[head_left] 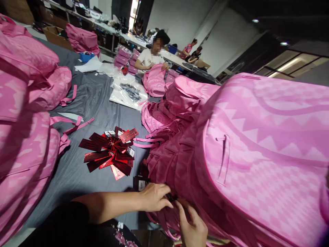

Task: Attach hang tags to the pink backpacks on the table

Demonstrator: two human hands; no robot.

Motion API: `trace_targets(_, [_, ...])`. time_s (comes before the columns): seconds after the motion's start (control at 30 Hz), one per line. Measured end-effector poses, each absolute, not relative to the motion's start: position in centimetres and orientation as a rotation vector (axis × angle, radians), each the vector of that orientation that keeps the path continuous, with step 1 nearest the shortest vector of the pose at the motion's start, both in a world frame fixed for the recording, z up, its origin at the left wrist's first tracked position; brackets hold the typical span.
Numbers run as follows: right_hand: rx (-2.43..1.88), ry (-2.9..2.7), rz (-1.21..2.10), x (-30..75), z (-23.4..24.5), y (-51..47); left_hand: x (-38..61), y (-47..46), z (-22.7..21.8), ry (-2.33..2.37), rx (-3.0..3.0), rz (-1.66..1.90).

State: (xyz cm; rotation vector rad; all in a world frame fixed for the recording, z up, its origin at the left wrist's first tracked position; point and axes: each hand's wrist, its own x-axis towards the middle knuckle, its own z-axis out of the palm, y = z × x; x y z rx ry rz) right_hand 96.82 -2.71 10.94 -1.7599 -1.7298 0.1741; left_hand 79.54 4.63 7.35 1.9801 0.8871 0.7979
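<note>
My left hand [155, 197] reaches in from the left, thumb and fingers closed in a pinch at the side of a stack of pink backpacks [177, 161]. My right hand [192, 224] meets it from below, its fingertips also drawn together. What lies between the fingers is dark and too small to make out. A black hang tag [142, 184] with a white label shows just behind my left hand. Farther back on the table, dark and red hang tags [110, 151] lie fanned out in a round bunch. The top backpack [267, 137] has a shark-teeth pattern and a front zip.
More pink backpacks [28, 147] are piled at the left on the grey-covered table [100, 103]. Clear plastic bags [128, 91] lie farther back. Across the table a person in a white shirt [146, 60] handles a pink backpack. A cardboard box [58, 37] stands behind.
</note>
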Motion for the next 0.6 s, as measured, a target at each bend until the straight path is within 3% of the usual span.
trace_targets(0.13, [-1.636,-1.898,0.047,95.1,11.7,-3.3,71.6,8.6,3.5,1.440,1.499,1.268])
trace_targets(0.27, [-1.526,-1.989,0.361,89.4,9.4,-0.8,62.2,11.6,-2.6,2.188,1.118,1.490])
trace_targets(0.4, [-1.501,-2.106,0.696,81.1,3.9,7.0,58.9,13.3,-6.0,2.048,1.223,1.275])
trace_targets(0.6, [-1.674,-2.531,0.804,73.4,-1.3,16.9,59.7,15.0,-6.5,1.873,1.182,1.173])
